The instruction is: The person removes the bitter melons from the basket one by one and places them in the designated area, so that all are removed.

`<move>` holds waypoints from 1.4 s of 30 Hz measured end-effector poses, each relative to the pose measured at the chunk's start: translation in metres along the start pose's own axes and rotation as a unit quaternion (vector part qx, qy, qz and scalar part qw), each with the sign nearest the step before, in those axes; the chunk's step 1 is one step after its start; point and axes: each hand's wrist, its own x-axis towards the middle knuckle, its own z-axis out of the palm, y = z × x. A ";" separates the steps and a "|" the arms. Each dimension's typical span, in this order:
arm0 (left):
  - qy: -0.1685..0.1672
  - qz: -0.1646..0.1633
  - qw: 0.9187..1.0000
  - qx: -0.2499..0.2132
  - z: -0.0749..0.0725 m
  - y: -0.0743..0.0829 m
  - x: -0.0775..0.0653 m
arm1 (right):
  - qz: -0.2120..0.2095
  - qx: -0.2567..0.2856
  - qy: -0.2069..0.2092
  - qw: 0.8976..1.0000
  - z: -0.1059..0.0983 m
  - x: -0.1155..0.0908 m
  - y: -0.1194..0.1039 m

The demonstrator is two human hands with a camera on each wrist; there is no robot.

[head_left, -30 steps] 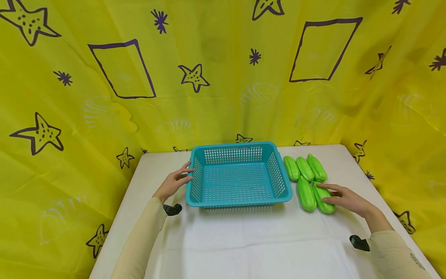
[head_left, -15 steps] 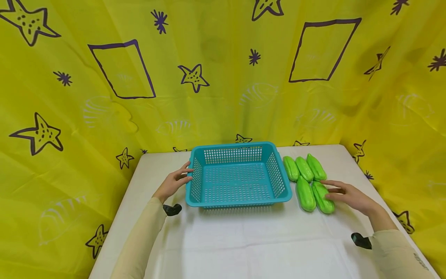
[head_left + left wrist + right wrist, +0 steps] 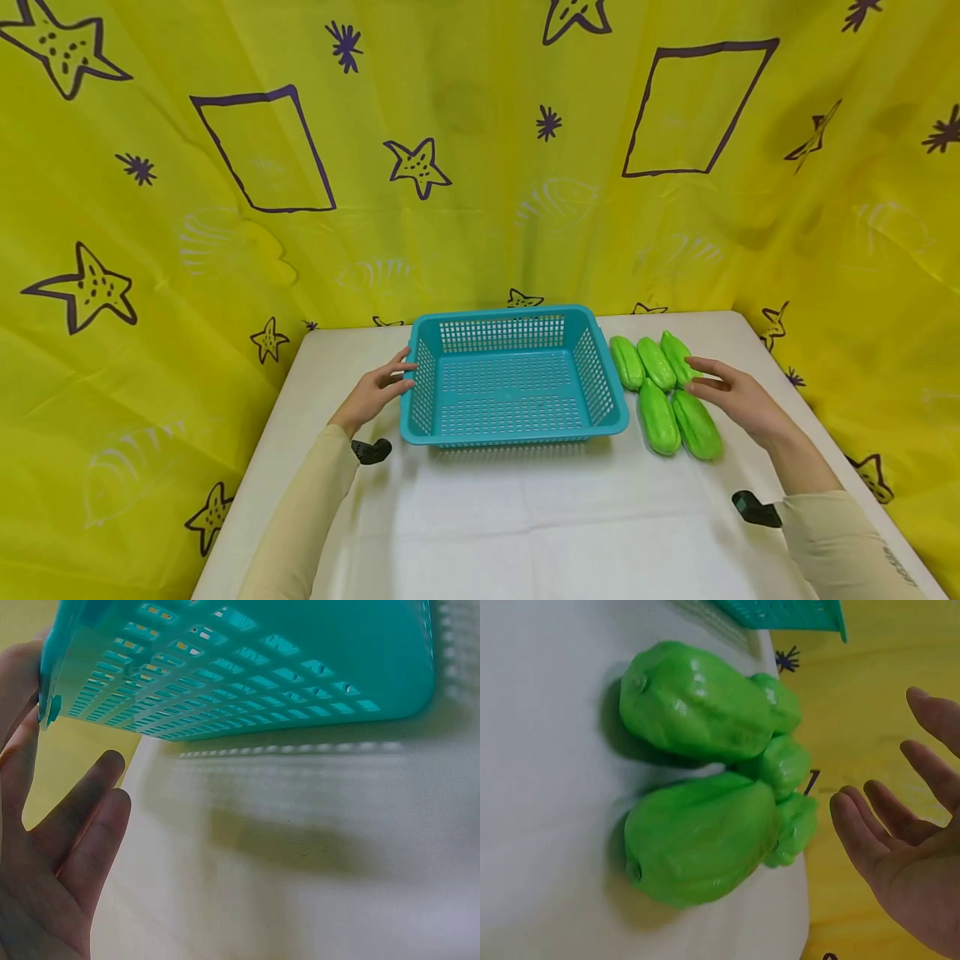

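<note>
Several green, ribbed, gourd-like vegetables lie in a cluster on the right of the table. Over the back right vegetable (image 3: 678, 357) hovers my right hand (image 3: 738, 400), its fingers apart and nothing held. The front right vegetable (image 3: 697, 427) and front left vegetable (image 3: 660, 421) lie just below. In the right wrist view the nearer vegetables (image 3: 701, 840) show stem nubs, with the right hand (image 3: 907, 832) apart from them. My left hand (image 3: 371, 396) rests its fingertips at the left rim of a teal plastic basket (image 3: 513, 439); lower fingers (image 3: 94, 832) spread free beneath the rim.
The perforated basket stands at the back middle of a white-covered table (image 3: 525, 533). A yellow patterned curtain (image 3: 480, 233) encloses the back and both sides. A dark device (image 3: 371, 452) sits by the left wrist and another dark device (image 3: 756, 508) by the right.
My right hand has moved from the front right vegetable back toward the rear right one, and now hovers higher up in the view. The left hand, basket and vegetables stay put.
</note>
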 end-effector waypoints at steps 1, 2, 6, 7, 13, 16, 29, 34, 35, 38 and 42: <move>0.000 0.000 1.000 0.001 0.000 0.000 0.000 | 0.002 0.010 0.005 1.000 0.002 0.001 -0.004; 0.000 0.000 1.000 0.001 0.000 0.001 0.000 | 0.004 0.020 0.009 1.000 0.004 0.002 -0.008; 0.000 0.002 1.000 0.002 -0.001 0.002 0.000 | 0.010 0.050 0.027 0.998 0.015 0.008 -0.024; 0.000 0.003 1.000 0.001 0.000 0.002 0.000 | 0.009 0.053 0.032 0.998 0.017 0.009 -0.028; 0.001 0.006 1.000 -0.005 -0.001 0.000 -0.001 | -0.004 0.075 0.050 0.996 0.033 0.020 -0.043; 0.002 0.004 1.000 -0.001 -0.001 -0.001 -0.001 | -0.008 0.088 0.051 0.995 0.041 0.026 -0.049; 0.005 0.016 0.999 0.029 -0.001 0.006 0.000 | -0.026 0.092 0.051 0.994 0.058 0.053 -0.073; 0.008 0.020 0.999 0.046 -0.001 0.011 0.002 | -0.031 0.112 0.037 0.993 0.065 0.062 -0.084; 0.008 0.020 0.999 0.048 -0.001 0.011 0.002 | -0.032 0.112 0.036 0.993 0.067 0.064 -0.086; 0.009 0.020 0.998 0.054 0.000 0.012 0.003 | -0.033 0.106 0.036 0.993 0.071 0.069 -0.092; 0.008 0.028 0.997 0.065 0.000 0.012 0.004 | -0.033 0.095 0.031 0.994 0.076 0.073 -0.096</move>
